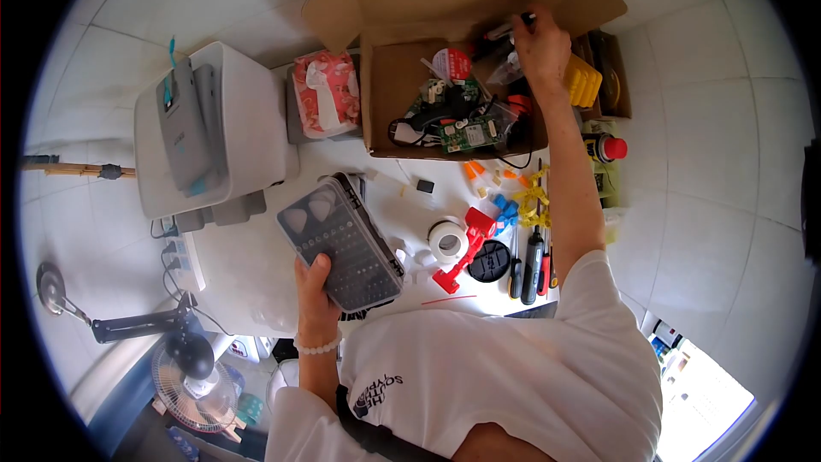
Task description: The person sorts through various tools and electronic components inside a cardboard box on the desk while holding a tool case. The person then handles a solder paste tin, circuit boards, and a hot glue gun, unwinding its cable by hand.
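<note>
Left hand: in the head view, the clear-lidded case (342,239) is gripped at its near left edge by the left hand (316,293), with the thumb laid over the lid.
Case: it is held tilted above the white table (239,269), left of the middle; rows of small compartments are seen through the lid.
Right hand: well apart from the left, the right hand (543,51) is held over the far right part of the cardboard box (385,68), its fingers closed on a small dark item (528,17), which is partly hidden.
Cardboard box: it is placed at the far side, flaps raised; green circuit boards (470,134) and cables are heaped inside.
Far left: a patterned red pack (342,94) is set beside the box, and grey devices (184,128) are propped against a white bin (244,85).
Near right: a white tape roll (437,242), a red tool (469,250), a black round lid (489,262) and screwdrivers (532,267) are laid out.
</note>
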`<state>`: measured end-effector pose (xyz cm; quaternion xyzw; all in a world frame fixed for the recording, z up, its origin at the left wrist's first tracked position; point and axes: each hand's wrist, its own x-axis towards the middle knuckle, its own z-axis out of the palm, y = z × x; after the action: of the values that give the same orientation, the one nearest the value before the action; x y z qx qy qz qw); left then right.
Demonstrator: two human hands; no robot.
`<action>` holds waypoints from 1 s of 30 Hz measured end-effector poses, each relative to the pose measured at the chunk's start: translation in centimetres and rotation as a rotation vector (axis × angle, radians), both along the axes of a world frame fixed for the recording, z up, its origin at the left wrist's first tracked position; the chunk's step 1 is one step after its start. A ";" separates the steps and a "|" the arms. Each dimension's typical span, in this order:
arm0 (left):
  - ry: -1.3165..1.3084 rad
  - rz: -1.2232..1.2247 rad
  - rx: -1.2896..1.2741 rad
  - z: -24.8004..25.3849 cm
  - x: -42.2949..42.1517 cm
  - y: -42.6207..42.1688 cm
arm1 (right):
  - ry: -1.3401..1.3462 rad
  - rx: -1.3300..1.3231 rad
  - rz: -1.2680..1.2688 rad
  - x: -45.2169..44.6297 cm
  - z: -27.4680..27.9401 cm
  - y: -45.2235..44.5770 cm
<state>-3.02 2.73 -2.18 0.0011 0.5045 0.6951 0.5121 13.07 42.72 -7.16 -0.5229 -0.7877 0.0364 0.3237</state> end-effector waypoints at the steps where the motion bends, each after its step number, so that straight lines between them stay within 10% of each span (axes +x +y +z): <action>1: 0.002 -0.002 -0.004 0.1 0.1 0.1 | 0.027 0.020 0.049 0.0 -0.3 0.2; 18: 0.009 -0.025 -0.028 0.7 0.4 1.2 | 0.748 -0.228 0.013 -1.4 -0.9 -1.2; 30: 0.039 -0.109 0.013 0.4 0.2 2.1 | -0.031 -0.290 0.426 -4.9 -2.9 -3.3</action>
<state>-2.85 4.82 -1.74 0.0457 0.5089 0.6693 0.5394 8.18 39.38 -10.07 -0.3866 -0.8715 0.2084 0.2181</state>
